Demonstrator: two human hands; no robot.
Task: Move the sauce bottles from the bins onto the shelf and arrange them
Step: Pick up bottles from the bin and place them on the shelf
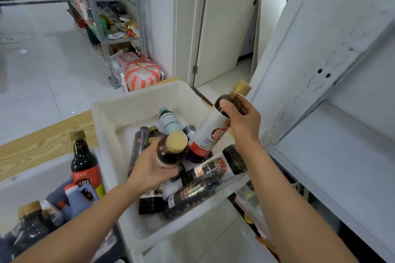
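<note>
My right hand (241,123) grips a dark sauce bottle with a white and red label (210,132) near its gold-capped neck, lifted above the white bin (136,102). My left hand (149,168) holds a second dark bottle with a tan cap (172,149) just over the bin's contents. Several more sauce bottles lie jumbled in the bin, among them a pale teal one (170,121). A second bin (25,179) at lower left holds a tall CUCU bottle (84,162) and a blue jug (72,198). The white metal shelf (333,156) stands at the right.
A wooden board (42,143) lies under the bins. A grey rack (111,28) crowded with packets stands at the back, with a red and white bag (142,72) at its foot. A white door (224,23) is behind the bin. Pale tiled floor stretches left.
</note>
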